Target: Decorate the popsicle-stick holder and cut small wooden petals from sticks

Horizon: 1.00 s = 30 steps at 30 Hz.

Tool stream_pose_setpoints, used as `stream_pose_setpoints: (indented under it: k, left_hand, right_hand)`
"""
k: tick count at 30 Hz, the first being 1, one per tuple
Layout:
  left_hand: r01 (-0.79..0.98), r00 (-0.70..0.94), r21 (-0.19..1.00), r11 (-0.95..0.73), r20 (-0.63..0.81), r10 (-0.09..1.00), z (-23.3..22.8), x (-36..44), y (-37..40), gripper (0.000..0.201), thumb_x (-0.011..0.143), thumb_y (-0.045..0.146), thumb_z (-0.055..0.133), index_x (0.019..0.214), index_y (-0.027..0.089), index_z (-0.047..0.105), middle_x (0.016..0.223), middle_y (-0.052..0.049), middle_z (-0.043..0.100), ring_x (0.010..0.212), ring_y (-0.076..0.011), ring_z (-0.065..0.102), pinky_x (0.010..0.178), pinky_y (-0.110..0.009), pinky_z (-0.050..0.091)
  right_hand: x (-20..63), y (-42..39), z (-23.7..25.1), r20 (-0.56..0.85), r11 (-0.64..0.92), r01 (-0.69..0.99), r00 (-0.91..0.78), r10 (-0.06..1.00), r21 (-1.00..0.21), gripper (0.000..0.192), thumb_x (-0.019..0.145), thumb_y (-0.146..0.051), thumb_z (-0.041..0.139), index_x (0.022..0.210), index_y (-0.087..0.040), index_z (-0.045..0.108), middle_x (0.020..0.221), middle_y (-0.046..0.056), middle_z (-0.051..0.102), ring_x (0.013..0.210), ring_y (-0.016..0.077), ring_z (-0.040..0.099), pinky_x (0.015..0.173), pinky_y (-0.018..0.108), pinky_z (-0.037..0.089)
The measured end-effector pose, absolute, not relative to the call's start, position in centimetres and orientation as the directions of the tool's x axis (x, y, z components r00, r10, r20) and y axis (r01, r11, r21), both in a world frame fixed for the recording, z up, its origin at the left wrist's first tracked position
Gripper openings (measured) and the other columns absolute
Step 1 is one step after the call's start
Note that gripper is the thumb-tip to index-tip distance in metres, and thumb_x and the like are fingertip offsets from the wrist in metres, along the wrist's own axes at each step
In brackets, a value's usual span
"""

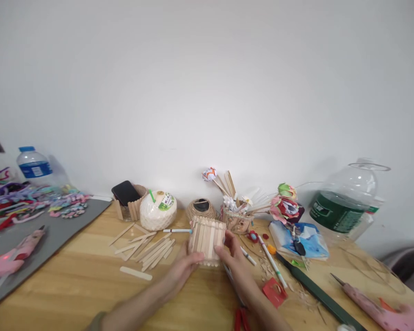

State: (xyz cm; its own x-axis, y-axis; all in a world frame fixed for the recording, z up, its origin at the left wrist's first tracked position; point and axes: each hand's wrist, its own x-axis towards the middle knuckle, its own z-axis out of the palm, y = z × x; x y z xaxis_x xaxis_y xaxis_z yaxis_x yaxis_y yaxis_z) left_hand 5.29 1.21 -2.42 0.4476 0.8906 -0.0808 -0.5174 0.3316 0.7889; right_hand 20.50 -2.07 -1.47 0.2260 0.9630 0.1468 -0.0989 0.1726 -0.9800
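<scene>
A small box built of popsicle sticks (207, 236) stands on the wooden table (89, 280) in the middle of the view. My left hand (182, 269) grips its lower left side. My right hand (235, 255) holds its right side, fingers wrapped around the edge. Loose popsicle sticks (148, 250) lie in a scatter just left of the box, and a white pen (177, 231) lies behind them.
A peeled coconut with a straw (158, 209), a twine ball (200, 208), a stick holder with a phone (128, 198) and a basket of paper flowers (239, 216) line the back. Pink glue guns (15, 255) (382, 310) lie left and right. A large water jug (345, 207) lies at right.
</scene>
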Motion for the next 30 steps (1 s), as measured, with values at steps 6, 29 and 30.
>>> stream_pose_setpoints:
  k: [6, 29, 30]
  left_hand:
    - [-0.278, 0.030, 0.960, -0.038, 0.048, 0.998, -3.0, 6.2, 1.6, 0.094, 0.046, 0.027, 0.082, 0.123, 0.020, 0.027, 0.131, -0.017, 0.043, 0.121, -0.0303, 0.046, 0.101, -0.041, 0.037]
    - [-0.503, 0.308, 0.824, 0.259, -0.108, 0.945, -2.0, 5.2, 2.2, 0.052, 0.055, 0.032, 0.083, 0.100, 0.016, 0.063, 0.110, -0.014, 0.067, 0.113, -0.0344, 0.055, 0.098, -0.045, 0.041]
    - [-0.513, 0.316, 0.813, 0.276, -0.119, 0.941, -2.0, 5.1, 2.3, 0.050, 0.056, 0.032, 0.083, 0.099, 0.016, 0.063, 0.112, -0.014, 0.067, 0.114, -0.0341, 0.055, 0.098, -0.045, 0.041]
  right_hand:
    - [19.9, -1.8, -1.9, 0.129, 0.154, -0.127, 0.184, 0.974, -0.980, 0.069, 0.060, -0.058, 0.074, 0.114, -0.021, 0.052, 0.120, 0.013, 0.059, 0.116, 0.0313, 0.051, 0.099, 0.047, 0.038]
    - [21.9, -1.2, -1.7, 0.067, 0.084, -0.230, 0.079, 0.995, -0.970, 0.049, 0.068, -0.046, 0.075, 0.111, -0.024, 0.065, 0.117, 0.008, 0.067, 0.112, 0.0311, 0.057, 0.099, 0.047, 0.037]
    - [21.9, -1.2, -1.6, 0.065, 0.083, -0.222, 0.088, 0.994, -0.971, 0.050, 0.067, -0.046, 0.076, 0.110, -0.024, 0.065, 0.117, 0.008, 0.067, 0.111, 0.0311, 0.057, 0.099, 0.047, 0.037]
